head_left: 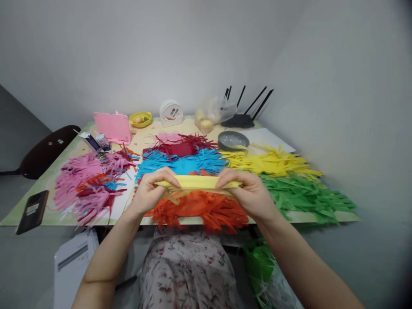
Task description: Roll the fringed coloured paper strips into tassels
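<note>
Forearms [111, 244] slant inward across the near edge of the worktop [53, 218]; left hand [152, 187] and right hand [249, 189], fingers curled, pinch a yellow strip [197, 182] level above orange fringe [193, 204].

The person's left forearm [107, 251] and right forearm [298, 253] (both bare) slant forward and inward from the lower edge of the view. The left hand [152, 192] and right hand [247, 191] face each other, nearly level and apart, each closed in a pinch with bent fingers [233, 175].
</note>
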The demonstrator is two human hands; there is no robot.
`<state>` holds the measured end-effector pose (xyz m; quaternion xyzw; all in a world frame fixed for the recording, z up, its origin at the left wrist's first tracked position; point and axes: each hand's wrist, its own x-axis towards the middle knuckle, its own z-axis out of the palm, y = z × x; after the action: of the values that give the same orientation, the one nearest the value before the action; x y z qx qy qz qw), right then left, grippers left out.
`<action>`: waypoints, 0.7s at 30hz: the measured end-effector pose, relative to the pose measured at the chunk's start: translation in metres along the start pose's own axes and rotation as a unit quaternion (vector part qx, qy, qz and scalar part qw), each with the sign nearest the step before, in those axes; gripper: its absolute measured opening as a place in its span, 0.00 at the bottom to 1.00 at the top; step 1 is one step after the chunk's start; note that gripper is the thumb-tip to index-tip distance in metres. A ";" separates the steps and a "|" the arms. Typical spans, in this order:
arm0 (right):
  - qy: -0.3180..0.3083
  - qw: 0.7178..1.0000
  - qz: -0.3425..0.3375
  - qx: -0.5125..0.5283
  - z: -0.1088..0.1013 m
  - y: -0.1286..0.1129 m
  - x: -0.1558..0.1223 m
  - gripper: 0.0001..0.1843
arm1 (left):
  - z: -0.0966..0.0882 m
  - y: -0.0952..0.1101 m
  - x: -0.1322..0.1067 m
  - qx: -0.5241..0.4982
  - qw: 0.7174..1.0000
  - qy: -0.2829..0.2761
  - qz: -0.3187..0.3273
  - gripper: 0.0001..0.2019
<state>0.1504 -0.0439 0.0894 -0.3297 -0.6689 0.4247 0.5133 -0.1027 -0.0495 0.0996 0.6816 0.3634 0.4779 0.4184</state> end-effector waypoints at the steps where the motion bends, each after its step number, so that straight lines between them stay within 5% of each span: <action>1: -0.011 1.000 -0.014 -0.011 -0.002 0.001 0.000 0.07 | -0.001 0.000 0.000 0.006 1.000 -0.004 -0.005 0.11; 9: -0.072 0.980 -0.123 -0.136 -0.007 -0.003 0.002 0.13 | 0.001 -0.002 -0.001 0.068 0.998 -0.008 0.012 0.17; 13: -0.028 0.967 -0.070 -0.244 -0.001 -0.010 -0.002 0.06 | 0.008 -0.001 -0.002 0.136 0.990 0.034 0.015 0.14; 17: -0.043 0.944 -0.038 -0.325 0.000 -0.015 -0.004 0.08 | 0.005 0.000 0.002 0.225 0.974 -0.024 0.017 0.08; 21: -0.056 0.965 -0.003 -0.258 -0.002 -0.015 -0.005 0.07 | 0.002 0.001 0.004 0.211 0.975 -0.061 -0.026 0.08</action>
<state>0.1533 -0.0540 0.1009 -0.4245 -0.7846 0.2543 0.3735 -0.0995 -0.0465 0.1018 0.7727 0.4474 0.3366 0.2992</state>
